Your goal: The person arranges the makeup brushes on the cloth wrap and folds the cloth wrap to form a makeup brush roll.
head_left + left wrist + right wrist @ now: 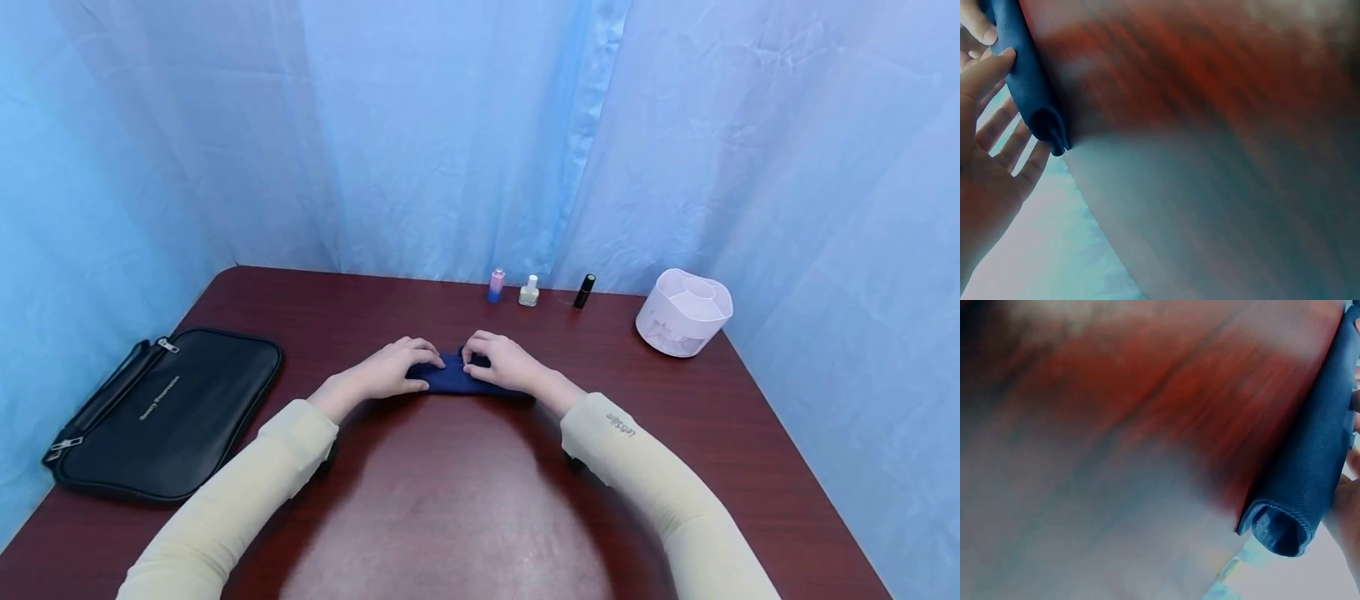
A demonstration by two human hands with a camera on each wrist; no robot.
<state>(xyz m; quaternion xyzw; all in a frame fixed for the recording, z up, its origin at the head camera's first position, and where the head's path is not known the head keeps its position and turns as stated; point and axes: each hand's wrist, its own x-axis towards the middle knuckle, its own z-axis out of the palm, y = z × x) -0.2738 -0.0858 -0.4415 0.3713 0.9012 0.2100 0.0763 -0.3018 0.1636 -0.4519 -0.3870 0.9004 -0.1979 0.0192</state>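
A dark blue leather-like roll point(450, 379) lies crosswise on the table between my two hands. Its hollow, open ends show in both wrist views. At its left part is my left hand point(390, 367); in the left wrist view the thumb presses on the roll point(1032, 84) while the other fingers lie spread along its far side. My right hand point(507, 362) holds the right half from behind, with thumb and index finger bent close together at a small dark strap-like piece on top. Most of the right fingers are hidden or cut off in the right wrist view.
A black zipped bag point(180, 417) with a handle lies on the table point(450, 517) at the left. Along the back edge stand a pink-and-blue bottle point(496, 286), a white-capped bottle point(528, 292) and a black tube point(584, 292). A white divided organizer point(678, 321) stands back right.
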